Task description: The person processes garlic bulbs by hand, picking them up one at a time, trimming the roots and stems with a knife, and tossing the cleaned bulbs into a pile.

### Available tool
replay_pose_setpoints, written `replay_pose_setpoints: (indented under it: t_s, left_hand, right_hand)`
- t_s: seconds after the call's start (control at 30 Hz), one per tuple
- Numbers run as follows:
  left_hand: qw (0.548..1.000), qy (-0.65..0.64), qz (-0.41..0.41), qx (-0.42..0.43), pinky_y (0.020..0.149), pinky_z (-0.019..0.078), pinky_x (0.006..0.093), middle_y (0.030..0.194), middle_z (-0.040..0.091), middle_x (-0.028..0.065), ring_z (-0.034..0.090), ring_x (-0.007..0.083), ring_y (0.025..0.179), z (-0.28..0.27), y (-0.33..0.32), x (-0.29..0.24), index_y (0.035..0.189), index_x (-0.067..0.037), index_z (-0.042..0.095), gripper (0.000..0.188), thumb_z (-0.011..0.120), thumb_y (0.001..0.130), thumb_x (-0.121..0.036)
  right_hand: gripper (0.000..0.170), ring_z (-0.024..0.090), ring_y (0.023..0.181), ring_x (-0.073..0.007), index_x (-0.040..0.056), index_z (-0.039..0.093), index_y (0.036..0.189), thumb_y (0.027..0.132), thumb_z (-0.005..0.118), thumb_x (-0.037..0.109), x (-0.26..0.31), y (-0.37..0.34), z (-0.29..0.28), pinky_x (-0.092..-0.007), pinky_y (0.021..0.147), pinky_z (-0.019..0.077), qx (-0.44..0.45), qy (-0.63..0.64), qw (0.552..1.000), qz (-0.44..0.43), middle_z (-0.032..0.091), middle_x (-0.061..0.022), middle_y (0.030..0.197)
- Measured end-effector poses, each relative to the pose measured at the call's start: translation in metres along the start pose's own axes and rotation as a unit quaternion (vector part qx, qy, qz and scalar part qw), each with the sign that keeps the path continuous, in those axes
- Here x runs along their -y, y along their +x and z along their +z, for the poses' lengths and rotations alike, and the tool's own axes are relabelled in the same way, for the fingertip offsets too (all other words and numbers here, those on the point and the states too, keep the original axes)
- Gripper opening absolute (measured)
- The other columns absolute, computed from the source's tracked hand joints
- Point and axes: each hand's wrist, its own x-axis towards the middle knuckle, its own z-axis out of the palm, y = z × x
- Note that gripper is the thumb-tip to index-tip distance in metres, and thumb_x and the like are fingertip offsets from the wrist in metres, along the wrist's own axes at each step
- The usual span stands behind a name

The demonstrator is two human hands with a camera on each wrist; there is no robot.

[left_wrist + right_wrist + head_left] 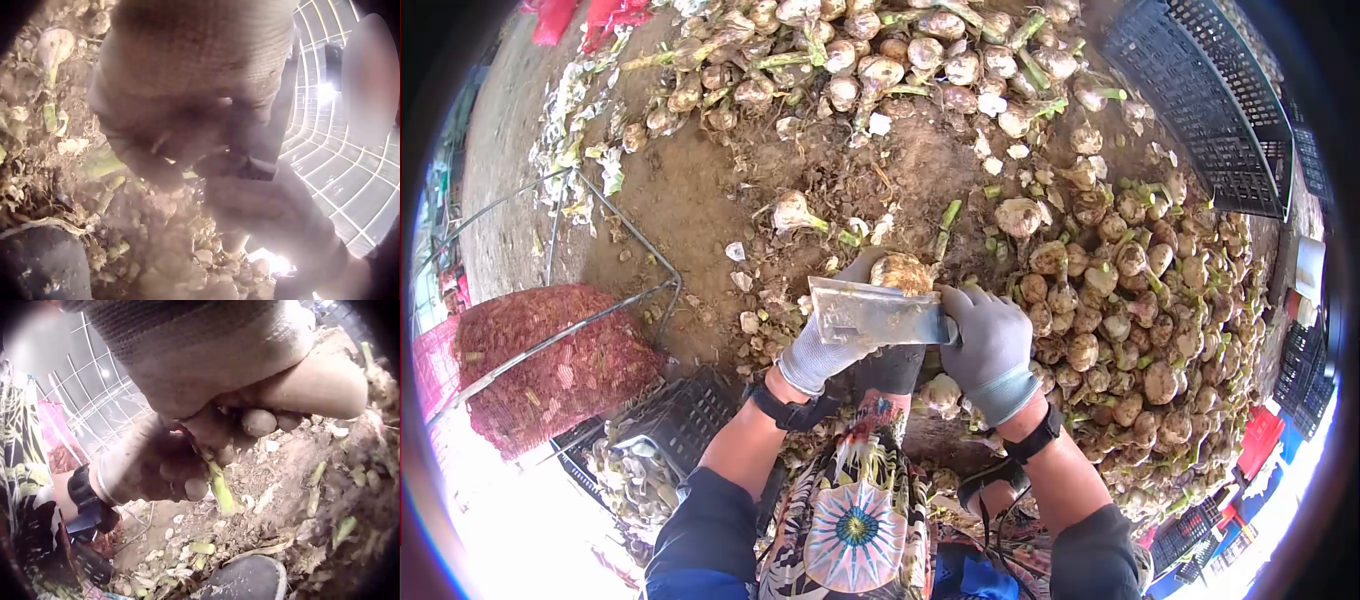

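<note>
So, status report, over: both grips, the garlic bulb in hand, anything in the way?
Right grip on cleaver. Left grip holding garlic bulb. Cleaver partly blocks head view of left grip; blade contact unclear.

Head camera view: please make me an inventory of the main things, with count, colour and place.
Cleaver: one, grey, in the right hand
Held bulb: one, brownish, at the left hand, beside the blade
Garlic heaps: two, off-white and brown, top and right
Net sack: at least one, red, left
Crates: several, black, upper right, right edge, lower left
Metal frame: one, grey, left
Left hand: one, grey glove, centre
Right hand: one, grey glove, right of centre
</note>
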Motion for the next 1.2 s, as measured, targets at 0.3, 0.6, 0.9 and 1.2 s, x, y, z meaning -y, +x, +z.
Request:
replay_pose_setpoints:
  t_s: [0.3,0.6,0.9,1.2]
  left_hand:
    - [0.989,0.139,-0.027,0.047,0.097,0.0488,0.0327,0.119,0.064,0.0095,0.061,0.0175,0.109,0.02,-0.01,-0.069,0.135,-0.001,0.05,0.083,0.09,0.066,-0.025]
    - [0.831,0.52,0.185,0.075,0.082,0.0487,0.0428,0.11,0.063,0.0081,0.061,0.0323,0.095,0.01,0.007,-0.019,0.091,-0.011,0.066,0.03,0.069,0.062,-0.008]
    - [0.904,0.353,0.229,0.07,0.084,0.0509,0.0399,0.093,0.064,0.0063,0.063,0.0283,0.093,0.046,0.011,-0.026,0.084,-0.009,0.064,0.026,0.055,0.071,0.012]
    - [0.976,0.134,-0.067,-0.16,0.078,0.0533,0.028,0.098,0.063,0.0055,0.061,0.0111,0.088,0.026,0.013,0.039,0.111,0.0,0.058,0.022,0.064,0.091,-0.007]
  right_hand:
    - [0.024,0.071,0.08,-0.0316,0.0145,0.07,0.105,0.082,0.069,0.022,-0.061,0.001,0.034,-0.0414,0.071,0.0553,0.052,0.051,0.975,0.211,0.073,-0.0141,0.085]
    - [0.027,0.067,0.077,-0.0384,0.009,0.07,0.105,0.08,0.07,0.019,-0.023,0.018,0.01,-0.0409,0.069,0.0534,-0.011,0.31,0.945,0.103,0.068,-0.0193,0.081]
    - [0.02,0.062,0.071,-0.0113,0.0021,0.072,0.102,0.084,0.074,0.011,-0.045,-0.039,0.097,-0.0272,0.068,0.0508,-0.015,0.55,0.81,0.203,0.071,-0.0068,0.08]
    - [0.034,0.062,0.079,-0.0098,0.0005,0.069,0.114,0.082,0.072,0.01,-0.026,0.0,0.112,-0.0273,0.075,0.0518,-0.02,0.559,0.785,0.268,0.072,-0.0056,0.087]
